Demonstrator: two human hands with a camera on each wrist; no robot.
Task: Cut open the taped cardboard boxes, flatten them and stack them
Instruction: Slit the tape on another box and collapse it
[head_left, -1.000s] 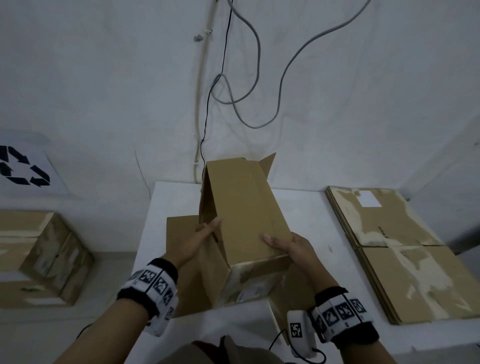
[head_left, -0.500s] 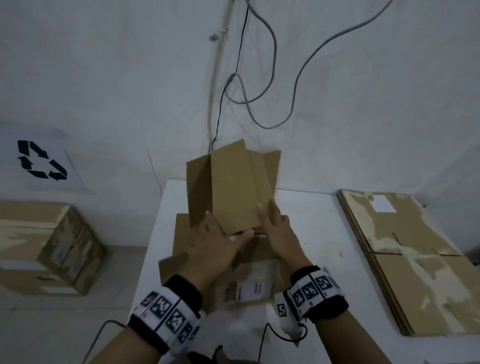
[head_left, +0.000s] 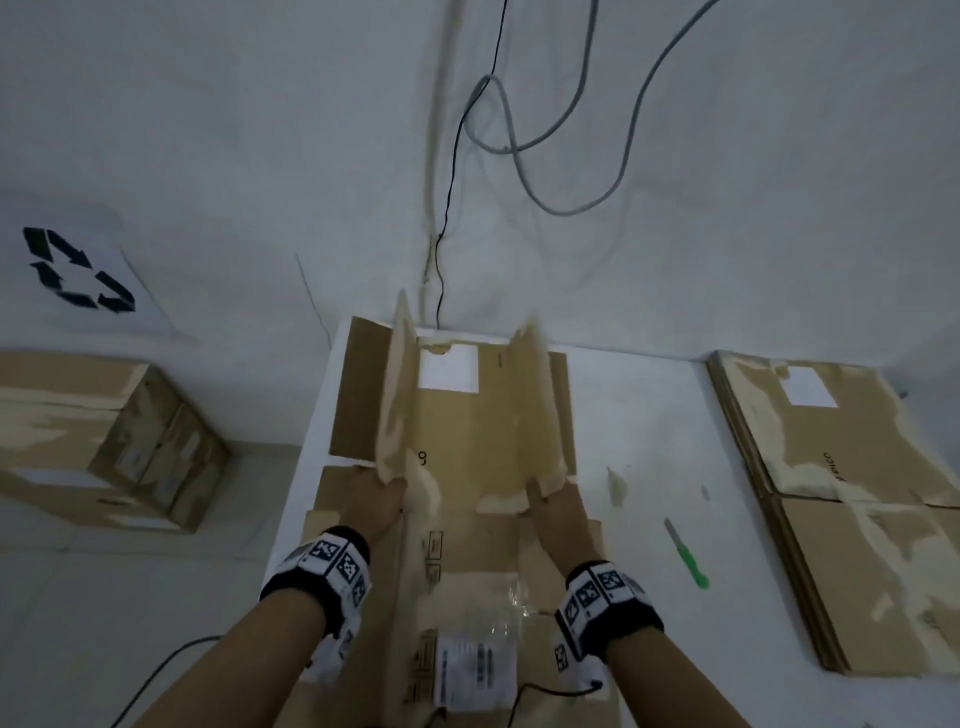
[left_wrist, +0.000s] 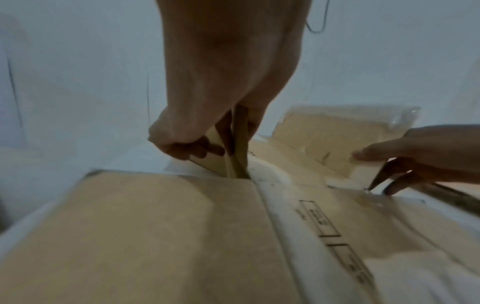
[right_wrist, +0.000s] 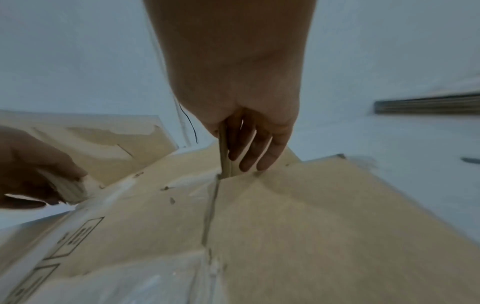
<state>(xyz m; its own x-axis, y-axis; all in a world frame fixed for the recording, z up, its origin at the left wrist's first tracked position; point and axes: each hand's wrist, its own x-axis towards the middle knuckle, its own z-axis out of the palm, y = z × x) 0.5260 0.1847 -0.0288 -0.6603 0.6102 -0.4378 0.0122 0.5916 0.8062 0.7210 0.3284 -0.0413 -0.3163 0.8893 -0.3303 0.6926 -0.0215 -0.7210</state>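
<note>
A brown cardboard box (head_left: 467, 441) lies opened out flat on the white table (head_left: 649, 441), with a shipping label at its near end. Two long side flaps stand upright from it. My left hand (head_left: 387, 483) grips the near end of the left flap (head_left: 397, 395); in the left wrist view the fingers (left_wrist: 197, 148) curl round the flap's edge (left_wrist: 240, 144). My right hand (head_left: 545, 491) pinches the near end of the right flap (head_left: 537, 400), and in the right wrist view the thumb sits on one side of the flap (right_wrist: 224, 158) with the fingers (right_wrist: 249, 156) on the other.
A green-handled knife (head_left: 685, 556) lies on the table right of the box. A stack of flattened boxes (head_left: 857, 499) sits at the table's right end. Taped boxes (head_left: 104, 441) stand on the floor to the left. Cables hang on the wall behind.
The upright box has been pushed down flat onto the table. Both hands moved from its top panel to the two side flaps and now hold them.
</note>
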